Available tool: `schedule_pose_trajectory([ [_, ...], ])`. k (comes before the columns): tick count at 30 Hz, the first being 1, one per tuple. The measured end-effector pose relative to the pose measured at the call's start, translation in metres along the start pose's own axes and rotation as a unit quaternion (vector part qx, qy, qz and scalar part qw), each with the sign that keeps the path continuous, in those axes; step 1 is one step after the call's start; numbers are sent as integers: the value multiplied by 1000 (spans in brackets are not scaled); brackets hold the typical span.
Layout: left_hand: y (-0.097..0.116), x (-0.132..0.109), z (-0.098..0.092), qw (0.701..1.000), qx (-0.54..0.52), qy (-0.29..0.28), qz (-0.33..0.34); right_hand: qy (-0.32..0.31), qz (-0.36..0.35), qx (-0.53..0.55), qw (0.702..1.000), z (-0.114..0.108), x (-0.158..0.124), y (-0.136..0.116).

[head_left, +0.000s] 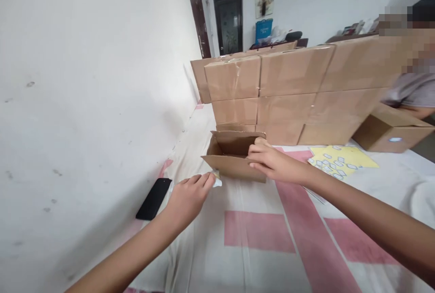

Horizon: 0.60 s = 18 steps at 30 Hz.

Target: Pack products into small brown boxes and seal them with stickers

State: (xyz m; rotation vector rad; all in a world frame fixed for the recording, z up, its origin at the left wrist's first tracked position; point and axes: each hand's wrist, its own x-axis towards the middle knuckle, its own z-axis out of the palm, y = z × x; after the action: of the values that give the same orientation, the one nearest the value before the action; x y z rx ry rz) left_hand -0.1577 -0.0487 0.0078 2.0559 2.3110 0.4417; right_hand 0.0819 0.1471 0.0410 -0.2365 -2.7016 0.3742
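A small open cardboard box (238, 167) stands on the white and pink cloth in front of stacked cartons, its top flaps up. My right hand (272, 162) grips the right end of the box's near flap, fingers wrapped over the edge. Just left of the box, my left hand (194, 192) is closed on a small white and yellowish piece (217, 180), which pokes out past the fingertips; most of it is hidden. Beyond my right forearm lies a yellow sheet (362, 157) with several small white labels on it.
A wall of taped cartons (288, 73) rises behind the box. A black phone (154, 199) lies by the left wall. At the right, a person (413, 86) is beside another carton (390, 129) bearing a small label. A dark door and blue bag are farther back.
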Motion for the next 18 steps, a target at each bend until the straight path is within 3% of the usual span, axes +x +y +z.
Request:
schedule_pose_trajectory([
  [3, 39, -5, -33, 996, 40, -72, -14, 14, 36, 43, 998, -14, -52, -7],
  [6, 74, 2, -67, 988, 56, -134, -49, 25, 59, 81, 995, -17, -87, -4],
  [10, 106, 22, -99, 990, 16, -93, -107, 107, 53, 27, 992, -16, -113, -13],
  [13, 116, 38, -110, 984, -111, -47, -131, 191, 13, -44, 980, -14, -124, -43],
  [18, 125, 57, -106, 946, -280, -61, -155, 220, -50, -128, 966, 2, -124, -110],
])
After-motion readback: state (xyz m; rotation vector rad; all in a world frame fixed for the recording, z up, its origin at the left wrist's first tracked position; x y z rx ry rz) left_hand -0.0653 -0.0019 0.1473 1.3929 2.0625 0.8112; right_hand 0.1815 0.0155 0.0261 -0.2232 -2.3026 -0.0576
